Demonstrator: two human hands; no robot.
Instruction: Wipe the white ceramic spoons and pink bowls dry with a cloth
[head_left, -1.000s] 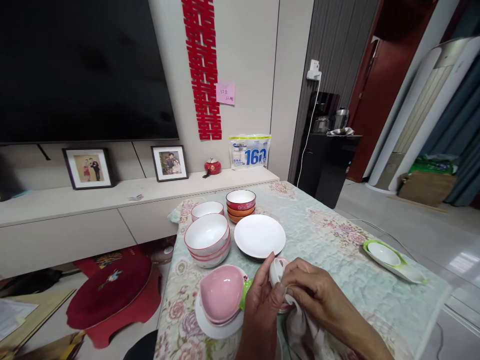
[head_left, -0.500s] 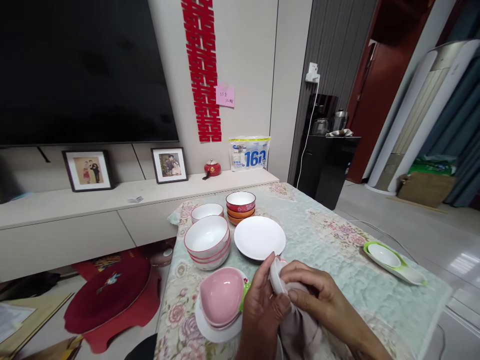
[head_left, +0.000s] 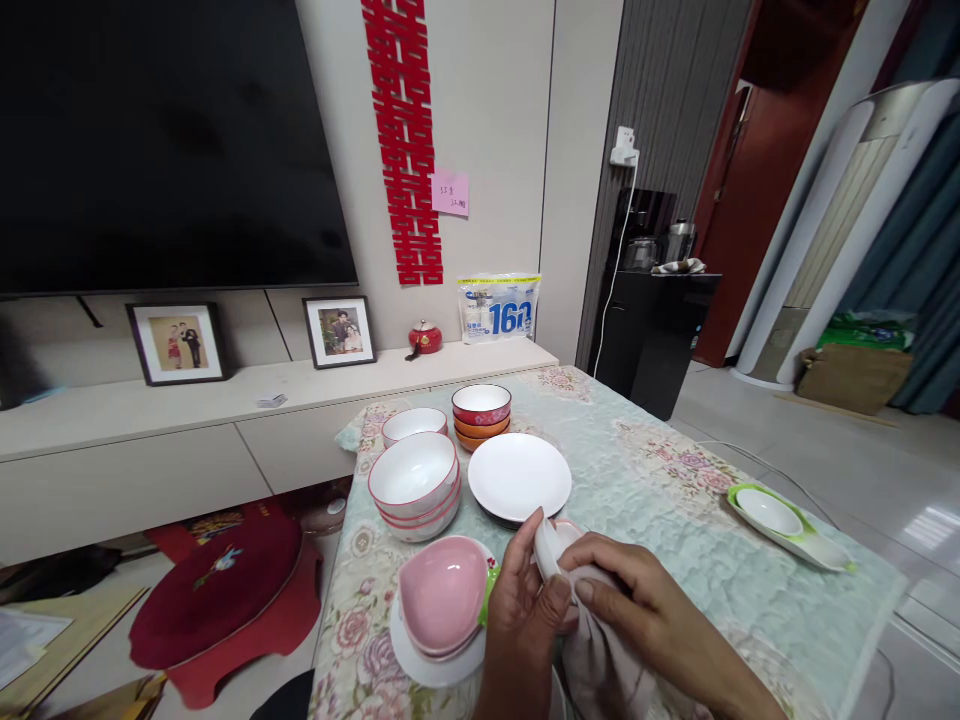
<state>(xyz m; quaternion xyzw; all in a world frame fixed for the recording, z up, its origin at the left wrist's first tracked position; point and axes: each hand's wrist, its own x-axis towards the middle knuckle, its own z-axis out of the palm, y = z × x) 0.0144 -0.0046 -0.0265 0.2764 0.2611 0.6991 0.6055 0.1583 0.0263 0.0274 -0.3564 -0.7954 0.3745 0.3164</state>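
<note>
Okay: small white dish [head_left: 547, 545] in left hand [head_left: 525, 605], cloth [head_left: 607, 655] in right hand [head_left: 637, 600]

Head view, the only one. Dish sits above the near part of the table [head_left: 637, 480], off the surface, tilted nearly on edge. Exact shape unclear, fingers cover much of it.

Left hand: grasping the dish, fingers behind, thumb at the near rim. Probably a steadying hold: keeps the piece from turning and leaves the side toward the right hand reachable.

Right hand: closed on the cloth, fingertips at the dish's edge, thumb near the left thumb. Cloth bunches under the palm and hangs below. Looks like a pinch that presses fabric to the rim; contact itself is partly hidden.

Around it: pink bowl [head_left: 442, 590] rests on a white saucer [head_left: 409, 655], just left of the left hand. Red-rimmed bowls [head_left: 416, 485] are nested upright, likely to save room and stay stable. White plate [head_left: 520, 475] tops a flat pile just beyond the hands. Red bowl [head_left: 481, 405] sits on orange bowls [head_left: 480, 432] farther back, sorted by kind, I'd say. Green-edged dish [head_left: 814, 548] with a small white bowl [head_left: 769, 510] in it lies well apart at the right edge, so the middle has working room. Pink-rimmed piece [head_left: 568, 525] behind the hands: mostly hidden, can't tell what it is.
</note>
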